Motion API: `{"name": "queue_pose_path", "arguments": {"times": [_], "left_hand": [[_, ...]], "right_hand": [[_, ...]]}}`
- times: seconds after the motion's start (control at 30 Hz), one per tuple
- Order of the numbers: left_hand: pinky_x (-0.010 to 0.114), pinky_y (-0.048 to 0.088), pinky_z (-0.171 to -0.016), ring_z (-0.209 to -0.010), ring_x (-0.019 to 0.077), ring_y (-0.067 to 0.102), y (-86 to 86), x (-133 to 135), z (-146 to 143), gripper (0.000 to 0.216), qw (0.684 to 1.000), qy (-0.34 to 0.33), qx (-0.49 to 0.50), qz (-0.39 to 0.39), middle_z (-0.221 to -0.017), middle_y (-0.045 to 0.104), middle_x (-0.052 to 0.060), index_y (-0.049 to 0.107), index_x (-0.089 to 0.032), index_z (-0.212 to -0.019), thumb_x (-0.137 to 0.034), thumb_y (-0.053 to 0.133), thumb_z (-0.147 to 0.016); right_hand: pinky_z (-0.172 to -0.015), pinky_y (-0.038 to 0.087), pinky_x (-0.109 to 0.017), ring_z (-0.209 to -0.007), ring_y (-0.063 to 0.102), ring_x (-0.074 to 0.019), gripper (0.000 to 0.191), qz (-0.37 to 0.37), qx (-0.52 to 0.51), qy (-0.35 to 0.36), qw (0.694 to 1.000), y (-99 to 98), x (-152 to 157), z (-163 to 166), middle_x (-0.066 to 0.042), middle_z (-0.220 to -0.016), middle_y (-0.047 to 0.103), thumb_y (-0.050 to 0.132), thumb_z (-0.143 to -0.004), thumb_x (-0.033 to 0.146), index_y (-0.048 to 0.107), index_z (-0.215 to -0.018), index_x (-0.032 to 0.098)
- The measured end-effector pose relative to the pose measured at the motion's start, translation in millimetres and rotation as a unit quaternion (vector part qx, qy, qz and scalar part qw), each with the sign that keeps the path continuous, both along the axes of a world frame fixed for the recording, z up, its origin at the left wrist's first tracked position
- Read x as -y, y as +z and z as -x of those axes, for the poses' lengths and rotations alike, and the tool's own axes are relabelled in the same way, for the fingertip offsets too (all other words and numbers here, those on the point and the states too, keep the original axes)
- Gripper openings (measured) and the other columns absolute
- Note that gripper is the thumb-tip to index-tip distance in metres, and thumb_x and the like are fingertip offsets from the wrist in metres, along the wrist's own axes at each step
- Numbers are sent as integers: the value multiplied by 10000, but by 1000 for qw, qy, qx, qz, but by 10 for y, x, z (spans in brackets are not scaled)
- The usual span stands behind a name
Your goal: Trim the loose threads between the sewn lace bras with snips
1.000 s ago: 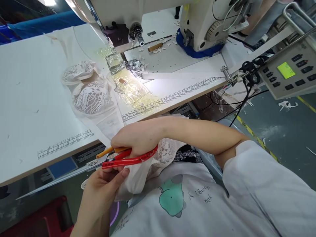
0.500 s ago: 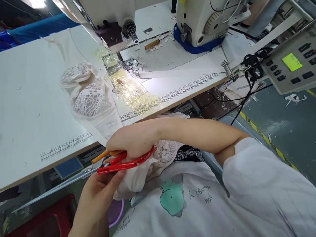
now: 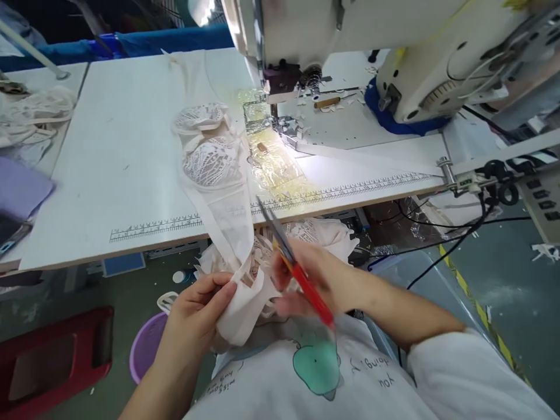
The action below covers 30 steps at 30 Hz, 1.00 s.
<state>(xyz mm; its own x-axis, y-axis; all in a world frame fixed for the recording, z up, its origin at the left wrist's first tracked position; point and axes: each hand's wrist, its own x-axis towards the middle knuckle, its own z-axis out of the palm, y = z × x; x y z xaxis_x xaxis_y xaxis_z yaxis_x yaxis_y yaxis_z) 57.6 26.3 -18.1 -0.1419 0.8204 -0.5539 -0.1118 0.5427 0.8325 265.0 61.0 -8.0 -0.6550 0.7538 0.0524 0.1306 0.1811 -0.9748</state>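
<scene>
My left hand (image 3: 199, 315) is closed on a piece of pale cream fabric (image 3: 245, 303) just below the table's front edge. A strip of that fabric runs up over the edge to a white lace bra (image 3: 205, 151) lying on the white table (image 3: 109, 151). My right hand (image 3: 315, 280), blurred by motion, grips red-handled scissors (image 3: 297, 268) whose blades point up and left towards the table edge. The hands are close together above my lap.
A cream sewing machine (image 3: 350, 35) stands at the back right, its needle area lit, with scraps around it. White tape (image 3: 359, 157) runs right to a guide. A control panel (image 3: 542, 204) and cables hang at the right. A red stool (image 3: 52, 356) and purple bin (image 3: 146, 353) stand on the floor.
The view swung left. My right hand has uncrossed from over the left and moved right, turning the scissors so the blades point up. The left hand still holds the fabric.
</scene>
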Motion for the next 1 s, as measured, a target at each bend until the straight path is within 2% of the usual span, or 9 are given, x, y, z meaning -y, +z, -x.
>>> {"name": "queue_pose_path", "arguments": {"times": [0.03, 0.13, 0.23, 0.47, 0.67, 1.0], "left_hand": [[148, 401, -458, -535, 98, 512, -6, -11, 22, 294, 1000, 6, 12, -2, -602, 648, -17, 689, -193, -593, -391, 857, -454], [146, 405, -460, -533, 96, 512, -10, -25, 71, 289, 999, 13, 44, -3, -586, 634, -10, 700, -181, -586, -376, 859, -444], [156, 408, -475, -545, 103, 521, 10, -8, 76, 262, 998, 6, 64, 4, -586, 630, 0, 695, -168, -586, -351, 846, -474], [172, 357, -451, -508, 99, 469, 39, 23, 49, 216, 999, -24, 41, 5, -537, 577, -9, 640, -168, -546, -326, 787, -549], [198, 320, -418, -460, 103, 416, 4, 7, 79, 239, 999, -21, 33, -17, -492, 520, -17, 597, -175, -495, -327, 780, -506], [195, 304, -426, -455, 96, 395, 58, -2, 99, 231, 998, -36, 33, -25, -470, 495, -30, 567, -180, -471, -308, 752, -524]], "right_hand": [[-570, 393, -228, -637, 459, -113, 255, 5, 12, 26, 1000, -47, 66, -53, 4, -760, 489, 598, -745, 349, 408, -799, 188], [-537, 332, -230, -597, 402, -112, 170, 20, 158, 131, 979, -176, 213, -142, 6, -686, 458, 523, -768, 229, 373, -699, 187], [-532, 292, -233, -581, 380, -110, 176, 12, 266, 175, 948, -247, 284, -131, 4, -658, 456, 475, -781, 164, 353, -654, 184], [-530, 300, -224, -576, 401, -101, 183, 13, 313, 165, 935, -139, 254, 1, 18, -650, 445, 524, -763, 151, 373, -661, 176], [-499, 305, -233, -547, 393, -104, 327, 4, 289, 143, 946, -125, 252, 76, 24, -617, 440, 547, -797, 435, 405, -649, 180], [-472, 291, -226, -517, 381, -99, 463, 44, 272, 107, 955, -110, 292, 128, 27, -588, 437, 558, -726, 602, 372, -628, 189]]}}
